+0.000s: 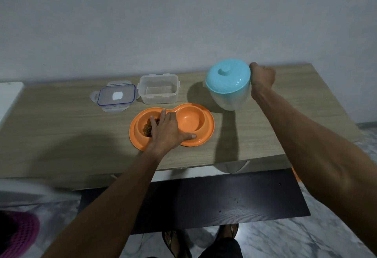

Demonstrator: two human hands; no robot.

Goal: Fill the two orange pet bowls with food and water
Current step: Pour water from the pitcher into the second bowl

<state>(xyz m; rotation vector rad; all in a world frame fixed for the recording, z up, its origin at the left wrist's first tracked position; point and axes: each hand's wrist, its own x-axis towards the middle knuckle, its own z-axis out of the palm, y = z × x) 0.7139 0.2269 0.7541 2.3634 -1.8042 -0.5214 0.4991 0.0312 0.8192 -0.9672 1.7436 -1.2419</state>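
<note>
An orange double pet bowl lies on the wooden table. Brown food fills part of its left bowl; the right bowl holds nothing I can see. My left hand rests flat across the middle of the dish, fingers spread over the left bowl, thumb on the front rim. My right hand is closed on the far right side of a white jug with a light blue lid, where its handle is hidden. The jug is tilted towards the bowls, its base lifted off the table.
A clear plastic food box stands open behind the bowls, its blue-edged lid lying to its left. A dark board sits below the table's front edge. A white object is at the far left, a pink mesh item at bottom left.
</note>
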